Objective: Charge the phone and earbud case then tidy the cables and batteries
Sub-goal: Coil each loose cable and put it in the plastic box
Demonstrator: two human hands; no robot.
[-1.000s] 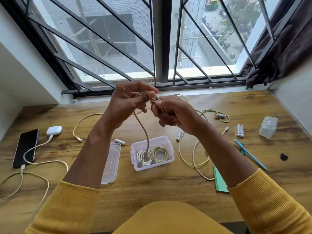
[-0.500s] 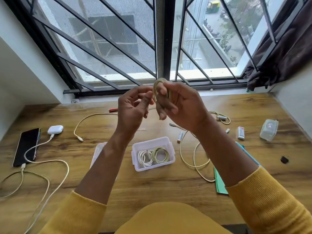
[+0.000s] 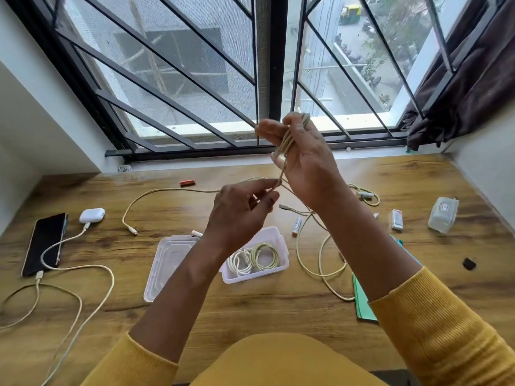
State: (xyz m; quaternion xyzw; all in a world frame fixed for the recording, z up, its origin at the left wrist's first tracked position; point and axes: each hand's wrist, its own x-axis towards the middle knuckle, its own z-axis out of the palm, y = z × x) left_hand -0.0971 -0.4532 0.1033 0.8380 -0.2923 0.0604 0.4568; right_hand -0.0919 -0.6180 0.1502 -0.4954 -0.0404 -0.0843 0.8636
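Looping round right hand (image 3: 303,160), cable (image 3: 287,143) (left hand (image 3: 242,210) pinching tail).

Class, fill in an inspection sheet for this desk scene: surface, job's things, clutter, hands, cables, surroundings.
Surface: wooden desk.
Job's things: phone and earbud case plugged in; open box holding two coiled cables; lid beside it.
Clutter: loose batteries, green card.
Hands: right hand holds a cable coil; left hand pinches its tail.
Cables: loose yellowish cable right of box.
Surroundings: barred window, dark curtain.
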